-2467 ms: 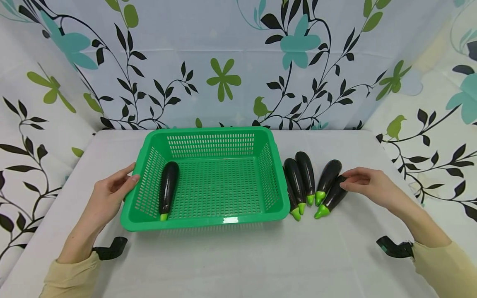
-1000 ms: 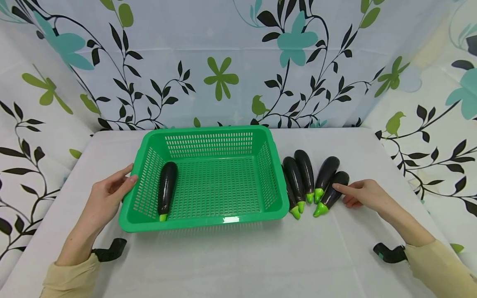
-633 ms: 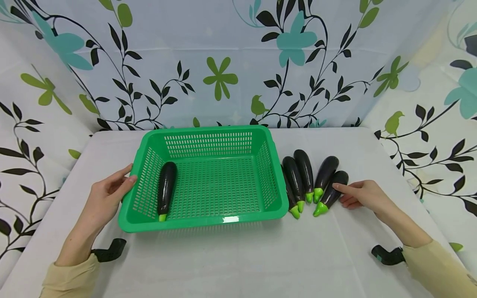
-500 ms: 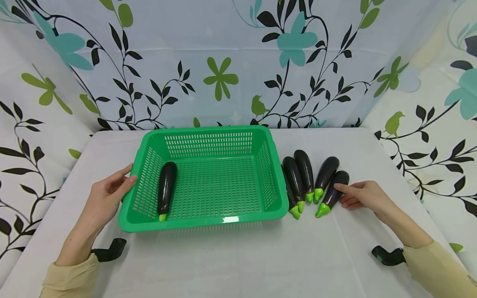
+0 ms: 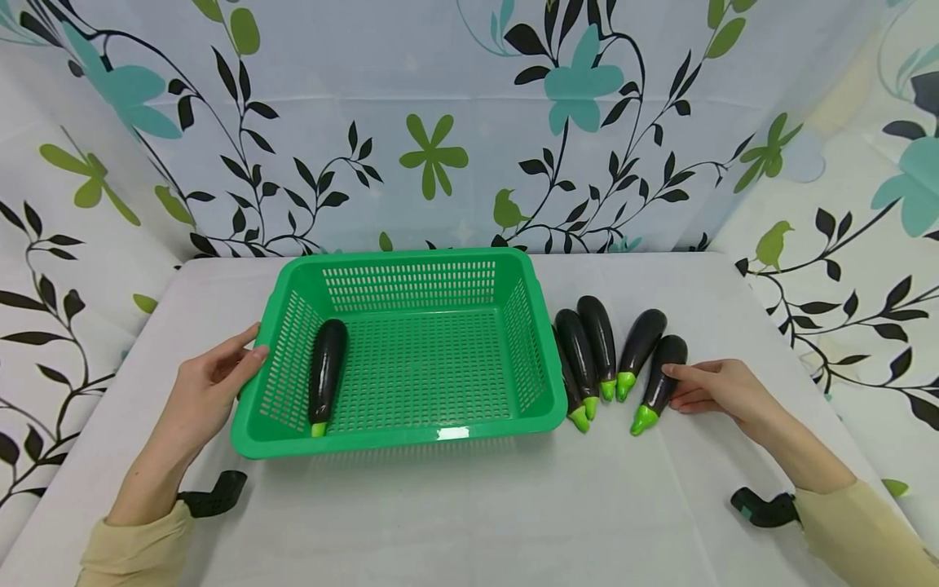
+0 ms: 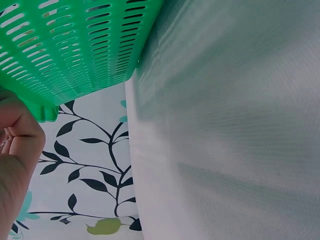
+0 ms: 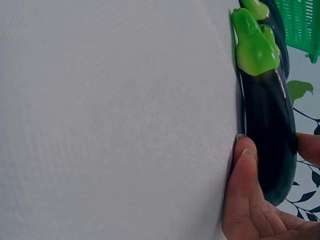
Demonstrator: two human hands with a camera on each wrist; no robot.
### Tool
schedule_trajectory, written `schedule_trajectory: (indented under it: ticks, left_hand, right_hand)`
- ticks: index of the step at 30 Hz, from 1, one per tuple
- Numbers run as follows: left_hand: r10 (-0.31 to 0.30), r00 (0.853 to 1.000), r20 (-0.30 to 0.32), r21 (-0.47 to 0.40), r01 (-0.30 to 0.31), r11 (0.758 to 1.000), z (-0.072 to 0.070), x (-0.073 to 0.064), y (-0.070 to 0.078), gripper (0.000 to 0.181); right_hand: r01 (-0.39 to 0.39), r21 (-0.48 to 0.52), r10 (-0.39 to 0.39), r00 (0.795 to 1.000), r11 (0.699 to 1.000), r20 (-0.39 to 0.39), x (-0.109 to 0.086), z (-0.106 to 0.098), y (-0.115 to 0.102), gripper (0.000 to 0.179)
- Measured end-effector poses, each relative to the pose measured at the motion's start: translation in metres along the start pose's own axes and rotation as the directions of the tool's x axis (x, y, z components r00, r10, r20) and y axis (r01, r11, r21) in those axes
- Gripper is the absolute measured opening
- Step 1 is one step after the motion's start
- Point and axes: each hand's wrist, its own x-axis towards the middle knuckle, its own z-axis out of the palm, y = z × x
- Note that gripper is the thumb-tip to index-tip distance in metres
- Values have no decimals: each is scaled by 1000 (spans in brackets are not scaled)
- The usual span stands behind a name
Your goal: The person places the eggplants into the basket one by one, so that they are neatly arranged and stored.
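My left hand (image 5: 205, 395) grips the left rim of a green slotted plastic basket (image 5: 396, 441), thumb on top of the edge. In the left wrist view only part of that hand shows beside the basket wall (image 6: 80, 55). One dark eggplant (image 5: 327, 371) lies lengthwise inside the basket, near its left wall. On the right, my right hand (image 5: 726, 393) pinches another eggplant (image 5: 661, 377) by its rounded end. The right wrist view shows this eggplant (image 7: 267, 120) between thumb and fingers, its bright green cap pointing away from the hand.
Several more eggplants (image 5: 597, 334) lie between the basket and my right hand, the leftmost partly hidden by the basket wall. All rest on a white-covered table (image 5: 440, 514). A leaf-patterned cloth (image 5: 440, 73) hangs behind and at both sides.
My right hand has moved down around the nearest eggplant and pinches it. That eggplant's green end has swung slightly right, away from its neighbour. The left hand and basket are nearly still.
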Motion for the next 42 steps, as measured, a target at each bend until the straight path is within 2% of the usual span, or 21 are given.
schedule_trajectory:
  ticks: [6,19,29,42]
  left_hand:
    - [5,1000,2,-6,-5,1000,0,0,0,53]
    - [10,1000,-6,3,-10,1000,0,0,-1,53]
    - [8,1000,-4,3,-8,1000,-1,-1,0,53]
    - [5,1000,4,2,-5,1000,-1,-1,-1,54]
  right_hand:
    - [1,-1,-1,1000,1000,-13,-2,2,-1,64]
    - [67,-50,-70,996,997,-58,-6,-3,-4,68]
    - [66,-178,-89,988,982,-125,-12,-1,-15,74]
    - [101,-272,-149,975,957,-165,-17,10,-39,76]
